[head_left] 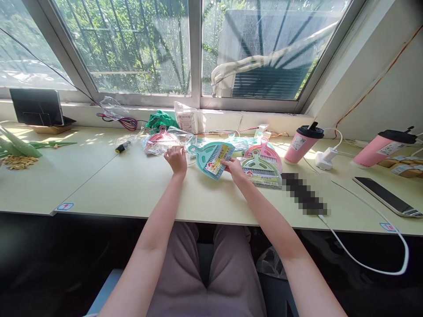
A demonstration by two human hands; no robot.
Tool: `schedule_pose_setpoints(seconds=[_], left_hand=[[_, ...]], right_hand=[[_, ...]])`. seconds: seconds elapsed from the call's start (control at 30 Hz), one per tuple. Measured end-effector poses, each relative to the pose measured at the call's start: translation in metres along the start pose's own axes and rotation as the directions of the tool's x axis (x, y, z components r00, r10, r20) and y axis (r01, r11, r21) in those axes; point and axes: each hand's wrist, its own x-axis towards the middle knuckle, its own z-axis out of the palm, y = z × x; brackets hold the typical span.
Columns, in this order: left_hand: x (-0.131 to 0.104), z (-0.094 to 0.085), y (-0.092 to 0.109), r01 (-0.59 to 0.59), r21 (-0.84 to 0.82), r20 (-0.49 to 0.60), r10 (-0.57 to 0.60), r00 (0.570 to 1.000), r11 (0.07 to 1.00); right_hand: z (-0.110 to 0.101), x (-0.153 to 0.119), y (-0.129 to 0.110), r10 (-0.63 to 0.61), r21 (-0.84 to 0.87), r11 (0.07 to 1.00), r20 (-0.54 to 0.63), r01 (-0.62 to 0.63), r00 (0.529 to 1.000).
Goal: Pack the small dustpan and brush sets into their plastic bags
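My right hand (233,168) grips a teal mini dustpan-and-brush set (211,157) by the edge of its printed card, tilted above the table. To its left, my left hand (176,159) has its fingers bent onto a crinkled clear plastic bag (181,135). The bag lies beside and partly over a pink dustpan set (161,140), which is nearest to that hand. Right of my right hand, a green dustpan set (261,171) overlaps another pink set (264,152). More teal sets (238,141) lie behind, partly hidden.
A green plastic bag (161,119) and a clear packet (187,118) stand by the window. Pink cups (303,143), a white charger (325,158), a phone (388,196) and a loose white cable (366,264) are at right. A tablet (38,107) stands at far left.
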Motion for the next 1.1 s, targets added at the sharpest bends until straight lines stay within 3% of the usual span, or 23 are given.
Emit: schedule_pose_setpoints(seconds=[0.23, 0.43, 0.57, 0.67, 0.7, 0.77, 0.83, 0.9, 1.0, 1.1], left_hand=[[-0.001, 0.001, 0.007, -0.121, -0.123, 0.036, 0.126, 0.991, 0.985], [-0.011, -0.004, 0.028, -0.173, -0.328, 0.087, 0.212, 0.973, 0.929], [-0.014, -0.007, 0.041, -0.035, -0.355, -0.036, 0.024, 0.999, 0.934], [-0.006, -0.003, 0.035, 0.174, -0.46, -0.108, -0.25, 0.962, 0.871], [-0.002, -0.001, 0.03, 0.26, -0.522, -0.082, -0.352, 0.932, 0.812], [0.006, 0.002, 0.019, 0.416, -0.645, 0.067, -0.494, 0.867, 0.641], [0.012, 0.004, 0.009, 0.492, -0.718, 0.232, -0.497, 0.836, 0.492], [0.015, 0.004, 0.004, 0.478, -0.761, 0.29, -0.43, 0.855, 0.439], [0.014, -0.001, 0.004, 0.423, -0.803, 0.283, -0.357, 0.89, 0.419], [0.013, -0.009, 0.007, 0.44, -0.82, 0.355, -0.277, 0.893, 0.366]], right_hand=[[0.002, -0.001, 0.003, 0.004, -0.004, 1.0, 0.179, -0.003, 0.984], [0.006, 0.001, 0.011, -0.004, 0.06, 0.998, 0.103, -0.002, 0.995], [0.007, 0.003, 0.013, 0.0, 0.133, 0.991, 0.039, -0.005, 0.999], [0.007, 0.003, 0.014, -0.023, 0.166, 0.986, 0.036, 0.016, 0.999], [0.007, 0.003, 0.014, -0.034, 0.168, 0.985, 0.044, 0.026, 0.998], [0.008, 0.003, 0.015, -0.049, 0.165, 0.986, 0.069, 0.037, 0.996], [0.009, 0.002, 0.016, -0.05, 0.16, 0.986, 0.09, 0.036, 0.995], [0.01, 0.002, 0.017, -0.042, 0.15, 0.988, 0.092, 0.028, 0.995], [0.01, 0.002, 0.019, -0.039, 0.135, 0.99, 0.079, 0.028, 0.996], [0.009, 0.003, 0.02, -0.044, 0.161, 0.986, 0.048, 0.035, 0.998]])
